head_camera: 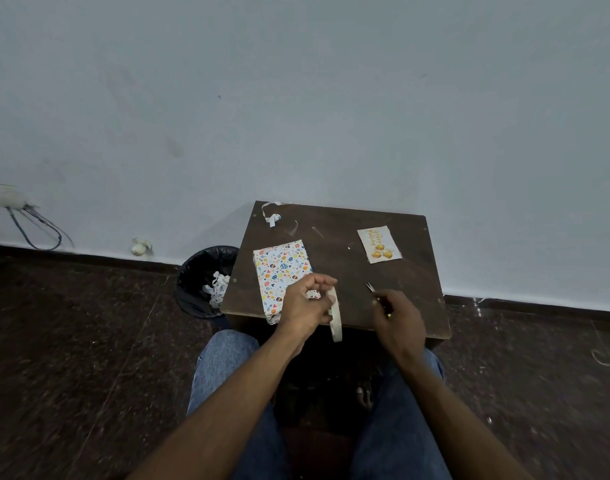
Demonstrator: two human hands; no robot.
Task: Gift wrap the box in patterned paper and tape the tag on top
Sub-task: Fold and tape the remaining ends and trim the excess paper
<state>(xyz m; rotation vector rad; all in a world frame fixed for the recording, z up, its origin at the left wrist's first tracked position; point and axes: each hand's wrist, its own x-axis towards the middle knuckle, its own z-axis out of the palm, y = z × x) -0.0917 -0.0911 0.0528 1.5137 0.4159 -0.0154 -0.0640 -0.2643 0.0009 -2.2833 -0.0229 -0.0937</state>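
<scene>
The wrapped box [282, 277], covered in white paper printed with coloured eggs and hearts, lies flat on the left part of the small dark wooden table [334, 237], just left of frame centre. I note its near end is partly covered by my left hand [305, 304]. That hand has fingers curled and holds a roll of tape [336, 315] on edge, the roll hanging past the table's near edge. My right hand [398, 318], just right of centre, is closed around a small pair of scissors [374, 292]; only the tips show, pointing up and left, and I cannot tell whether the blades are parted. The two hands are near each other but apart. The gift tag [379, 244], a pale card with yellow shapes, lies on the table's upper right area, well apart from the box. A curled paper strip [271, 216] sits at the table's far left corner. Left of the table stands a black-lined waste bin [206, 280] holding crumpled paper scraps. Blue-jeaned knees [223, 362] appear at lower centre.
</scene>
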